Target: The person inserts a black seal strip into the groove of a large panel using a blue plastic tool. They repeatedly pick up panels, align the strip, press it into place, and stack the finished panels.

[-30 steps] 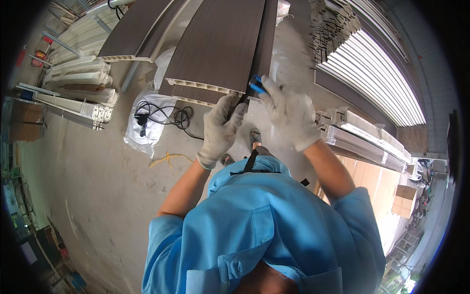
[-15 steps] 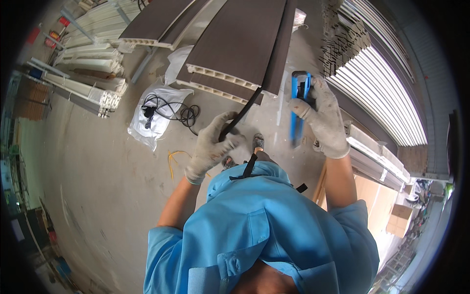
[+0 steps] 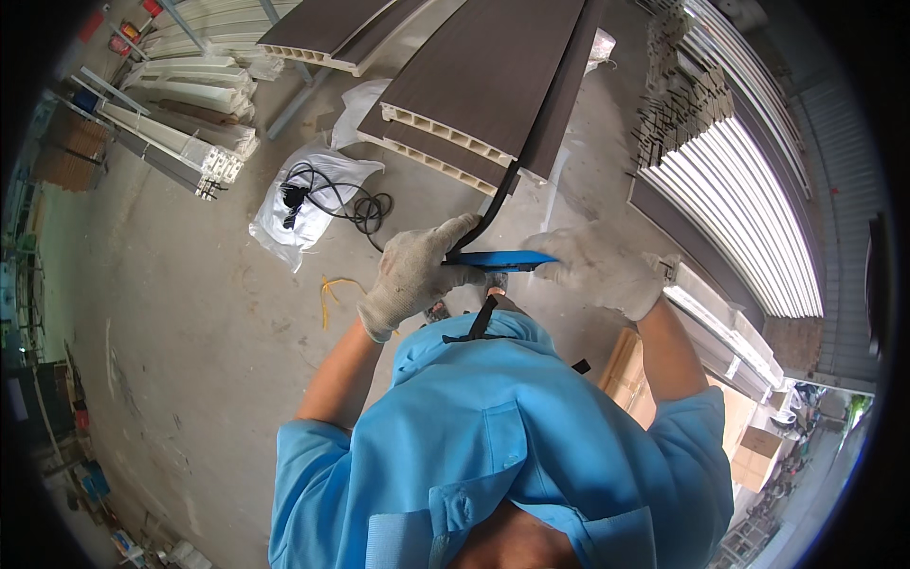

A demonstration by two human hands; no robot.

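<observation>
My gloved left hand (image 3: 414,277) pinches a flexible black strip (image 3: 491,211), which runs up to the end of the brown hollow panels (image 3: 474,81). My gloved right hand (image 3: 599,269), smeared by motion, is closed on the right end of a blue hand tool (image 3: 502,260). Its kind is not clear; it is long and narrow with black parts. The tool lies level between my hands, its left end against my left fingers and the strip. Whether it bites into the strip cannot be seen.
On the floor, a white plastic sack (image 3: 303,223) lies under a coiled black cable (image 3: 370,211). More brown panels (image 3: 327,33) stand at the far left. White profiles (image 3: 735,213) are stacked at the right, above cardboard boxes (image 3: 758,457). A yellow strap (image 3: 327,296) lies left of me.
My right hand has brought the blue tool left and turned it from upright to level, up to the strip at my left hand. My left hand has stayed nearly in place.
</observation>
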